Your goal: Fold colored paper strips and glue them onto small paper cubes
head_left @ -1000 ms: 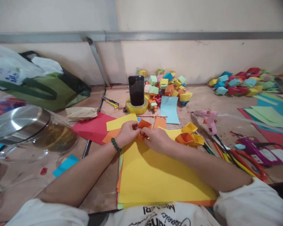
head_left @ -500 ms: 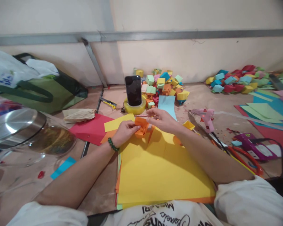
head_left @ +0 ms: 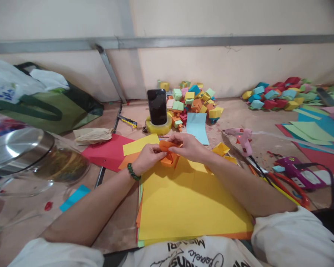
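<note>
A folded piece of orange paper [head_left: 168, 158] is pinched between both hands, over the far edge of a stack of yellow sheets [head_left: 195, 204]. My left hand [head_left: 149, 157], below a dark green bead bracelet, grips its left side with thumb and fingers. My right hand [head_left: 189, 147] closes on its upper right part, and the fingertips partly hide the folds. A small folded yellow paper piece [head_left: 220, 149] lies just right of my right wrist. Left of the hands are a yellow strip [head_left: 140, 144] and a red sheet [head_left: 107, 152].
Behind the hands a phone [head_left: 157, 106] stands in a tape roll [head_left: 158, 128], beside a heap of folded paper boxes [head_left: 195, 97]. A pink glue gun [head_left: 242, 139] and orange-handled scissors [head_left: 292, 187] lie right. A glass jug [head_left: 64, 163] stands left; a utility knife [head_left: 128, 121] lies farther back.
My right hand has come down and in, its fingers now closing on the orange paper instead of hovering over it. My left hand keeps its hold.
</note>
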`<control>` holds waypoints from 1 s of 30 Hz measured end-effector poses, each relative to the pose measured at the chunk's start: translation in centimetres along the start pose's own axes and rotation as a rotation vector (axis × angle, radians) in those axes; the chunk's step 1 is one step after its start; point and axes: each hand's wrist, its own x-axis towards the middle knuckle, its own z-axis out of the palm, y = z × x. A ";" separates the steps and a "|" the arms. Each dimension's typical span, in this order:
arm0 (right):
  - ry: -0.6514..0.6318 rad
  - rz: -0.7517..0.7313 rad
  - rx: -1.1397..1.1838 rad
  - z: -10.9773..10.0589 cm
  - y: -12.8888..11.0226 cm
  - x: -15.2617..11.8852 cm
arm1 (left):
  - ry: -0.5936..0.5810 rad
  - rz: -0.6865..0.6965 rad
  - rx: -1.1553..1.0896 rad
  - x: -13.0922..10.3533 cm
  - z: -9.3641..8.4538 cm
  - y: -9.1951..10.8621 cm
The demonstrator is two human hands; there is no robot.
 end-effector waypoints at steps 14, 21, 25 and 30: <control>0.123 0.181 0.181 1.1 0.7 0.4 | 0.319 0.345 0.316 -0.7 0.9 0.7; 0.083 0.113 0.095 0.7 0.4 0.3 | 0.315 0.319 0.297 -0.8 1.0 0.2; 0.106 0.121 0.029 0.2 0.3 0.3 | 0.271 0.332 0.312 -0.9 1.2 0.0; 0.203 0.066 -0.043 0.1 -0.2 0.1 | 0.217 0.345 0.356 -0.9 1.3 -0.1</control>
